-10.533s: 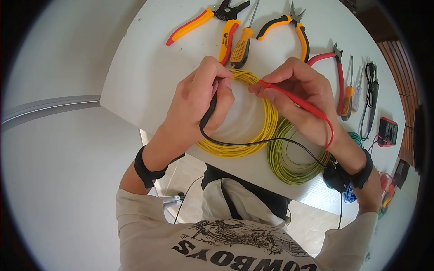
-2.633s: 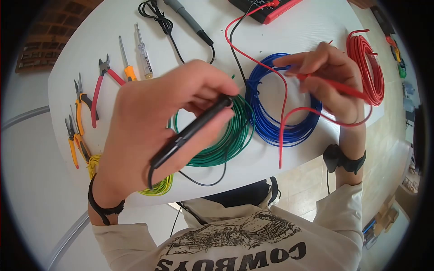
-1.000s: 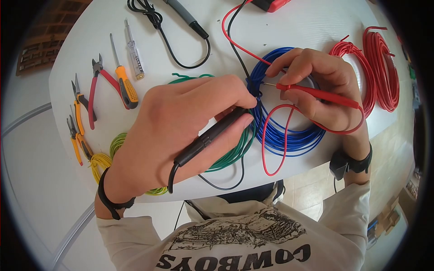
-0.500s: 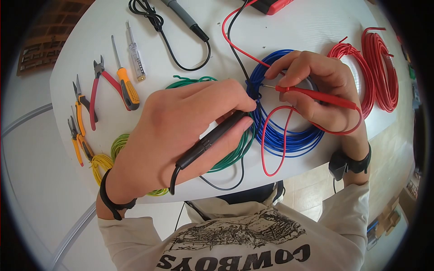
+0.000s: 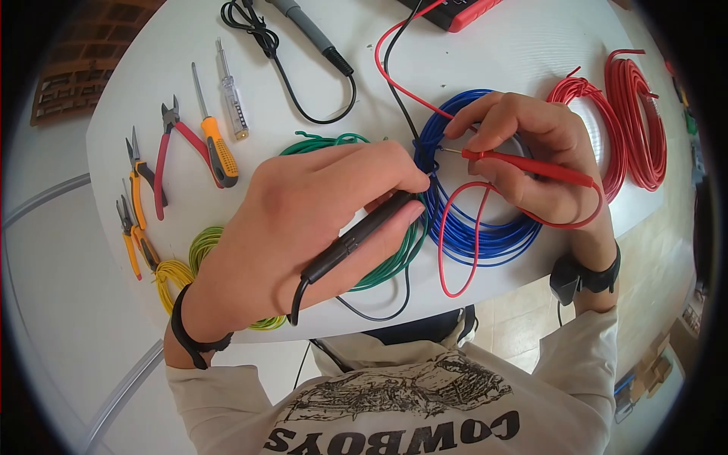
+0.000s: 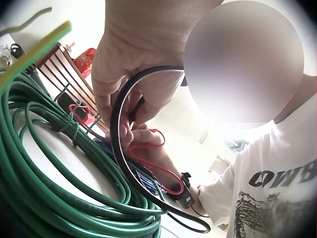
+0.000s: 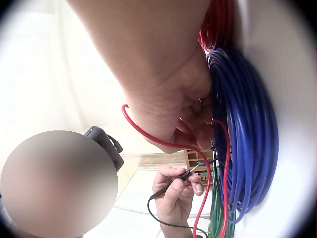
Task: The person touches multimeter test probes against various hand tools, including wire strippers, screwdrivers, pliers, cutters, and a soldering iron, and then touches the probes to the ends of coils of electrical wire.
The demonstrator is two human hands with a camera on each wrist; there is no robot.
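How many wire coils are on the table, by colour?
Blue coil: 1
Green coil: 1
Red coils: 2
Yellow coil: 1
Yellow-green coil: 1
Total: 6

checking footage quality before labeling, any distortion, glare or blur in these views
Head view: strong fisheye, dark vignette corners, white table brightly lit, hands and blue wire coil sharp. Left wrist view: green wire coil close and soft, background overexposed. Right wrist view: right hand near and blurred, left side washed out.

A cream printed T-shirt (image 5: 394,402) and black wristbands (image 5: 189,334) with cables clothe the person.
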